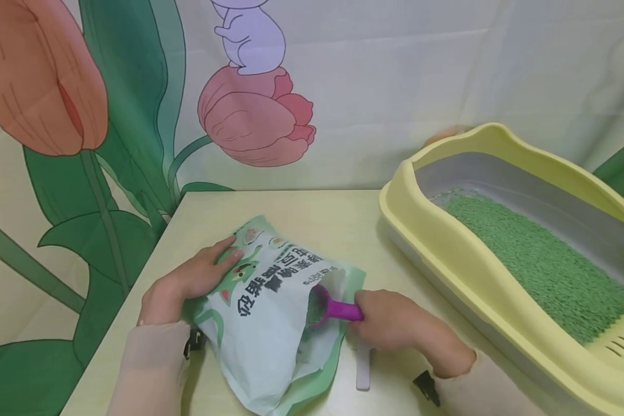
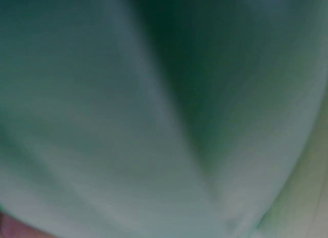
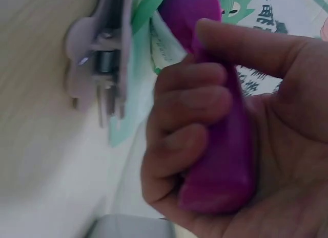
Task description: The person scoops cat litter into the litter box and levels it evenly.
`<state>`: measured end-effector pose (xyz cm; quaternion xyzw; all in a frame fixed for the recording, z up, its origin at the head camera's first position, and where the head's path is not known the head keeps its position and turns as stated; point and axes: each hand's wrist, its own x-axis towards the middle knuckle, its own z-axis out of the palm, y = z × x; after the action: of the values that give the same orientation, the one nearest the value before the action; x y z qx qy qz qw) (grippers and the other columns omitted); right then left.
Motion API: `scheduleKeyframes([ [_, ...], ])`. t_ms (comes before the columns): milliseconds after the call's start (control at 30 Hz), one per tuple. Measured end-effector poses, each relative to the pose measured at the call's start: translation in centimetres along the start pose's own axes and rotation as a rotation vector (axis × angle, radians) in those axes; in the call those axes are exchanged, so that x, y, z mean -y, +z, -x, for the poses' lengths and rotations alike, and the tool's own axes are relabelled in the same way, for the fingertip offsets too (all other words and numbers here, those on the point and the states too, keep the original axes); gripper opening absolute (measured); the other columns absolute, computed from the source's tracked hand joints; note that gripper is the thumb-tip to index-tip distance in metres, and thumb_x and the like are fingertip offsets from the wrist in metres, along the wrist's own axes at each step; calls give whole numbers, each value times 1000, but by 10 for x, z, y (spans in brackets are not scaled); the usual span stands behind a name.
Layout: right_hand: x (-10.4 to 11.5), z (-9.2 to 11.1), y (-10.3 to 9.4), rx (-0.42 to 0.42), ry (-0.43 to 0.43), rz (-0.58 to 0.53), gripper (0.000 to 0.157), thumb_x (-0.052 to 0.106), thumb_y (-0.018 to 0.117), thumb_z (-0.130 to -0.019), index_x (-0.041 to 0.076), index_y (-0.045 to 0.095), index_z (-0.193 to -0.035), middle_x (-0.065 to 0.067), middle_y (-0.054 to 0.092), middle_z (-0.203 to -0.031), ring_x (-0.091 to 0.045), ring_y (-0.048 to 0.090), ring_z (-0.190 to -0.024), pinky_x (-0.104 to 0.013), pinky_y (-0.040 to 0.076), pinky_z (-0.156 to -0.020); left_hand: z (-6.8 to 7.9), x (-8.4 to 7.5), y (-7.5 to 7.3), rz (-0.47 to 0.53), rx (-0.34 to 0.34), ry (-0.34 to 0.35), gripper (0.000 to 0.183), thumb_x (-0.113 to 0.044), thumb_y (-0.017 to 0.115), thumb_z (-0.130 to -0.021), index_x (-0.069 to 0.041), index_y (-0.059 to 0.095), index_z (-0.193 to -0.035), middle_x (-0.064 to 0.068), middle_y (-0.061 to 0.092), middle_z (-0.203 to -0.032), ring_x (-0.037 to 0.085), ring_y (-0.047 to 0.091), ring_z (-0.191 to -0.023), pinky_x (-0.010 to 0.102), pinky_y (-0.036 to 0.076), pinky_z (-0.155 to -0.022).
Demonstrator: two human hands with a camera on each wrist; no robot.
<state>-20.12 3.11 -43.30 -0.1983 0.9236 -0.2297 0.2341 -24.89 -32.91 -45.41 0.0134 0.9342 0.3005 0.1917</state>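
A white and green cat litter bag point(image 1: 270, 289) lies on the table with its torn mouth toward the right. My left hand point(image 1: 200, 274) rests against the bag's left side, thumb and forefinger extended over its surface; the other fingers are hidden. Blurred green bag material point(image 2: 102, 120) fills most of the left wrist view. My right hand point(image 1: 395, 320) grips the handle of a purple scoop point(image 1: 343, 311), whose bowl is inside the bag's mouth among green pellets. In the right wrist view, fingers curl round the purple handle point(image 3: 220, 161) and the thumb lies along it.
A yellow litter box point(image 1: 447, 231) with green pellets point(image 1: 541, 260) stands on the right. Below the right hand, a pale-handled tool point(image 1: 363, 370) lies on the table point(image 1: 322, 214); its metal spring shows in the right wrist view. Behind hangs a tulip-printed cloth point(image 1: 369, 104).
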Motion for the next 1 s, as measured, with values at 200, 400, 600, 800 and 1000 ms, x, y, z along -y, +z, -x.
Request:
scheduleKeyframes([
  [200, -8, -8, 3, 18, 30, -159, 17, 20, 77, -89, 11, 63, -87, -5, 66, -67, -19, 62, -53, -32, 49, -53, 0, 3, 3, 2, 5, -14, 78, -65, 29, -107, -18, 13, -168, 28, 20, -168, 43, 38, -137, 61, 40, -111],
  [400, -15, -16, 2, -44, -58, -143, 17, 19, 80, -87, 14, 64, -83, 0, 62, -70, -17, 59, -61, -32, 48, -60, 0, 5, 4, -10, -4, -10, 78, -65, 28, -107, -18, 14, -168, 28, 20, -168, 43, 37, -140, 63, 38, -113],
  [600, -20, -21, 2, -57, -128, -110, 24, 20, 79, -89, 17, 58, -79, 2, 54, -70, -15, 53, -67, -31, 44, -65, 0, 6, 3, -11, -6, -1, 79, -65, 28, -107, -17, 14, -168, 28, 20, -168, 43, 37, -140, 63, 38, -113],
  [800, -27, -20, -2, -43, -164, -107, 26, 17, 79, -85, 19, 55, -76, 5, 49, -67, -13, 50, -65, -29, 43, -63, -1, 4, 2, -12, -4, -1, 79, -66, 28, -107, -18, 13, -168, 27, 18, -169, 44, 33, -145, 66, 35, -115],
  [1000, -24, -18, -3, -45, -100, -128, 22, 13, 79, -80, 18, 58, -74, 4, 50, -66, -14, 52, -62, -31, 44, -60, -2, 2, 0, -13, -3, 2, 80, -66, 28, -107, -18, 13, -168, 27, 18, -170, 44, 31, -147, 66, 33, -116],
])
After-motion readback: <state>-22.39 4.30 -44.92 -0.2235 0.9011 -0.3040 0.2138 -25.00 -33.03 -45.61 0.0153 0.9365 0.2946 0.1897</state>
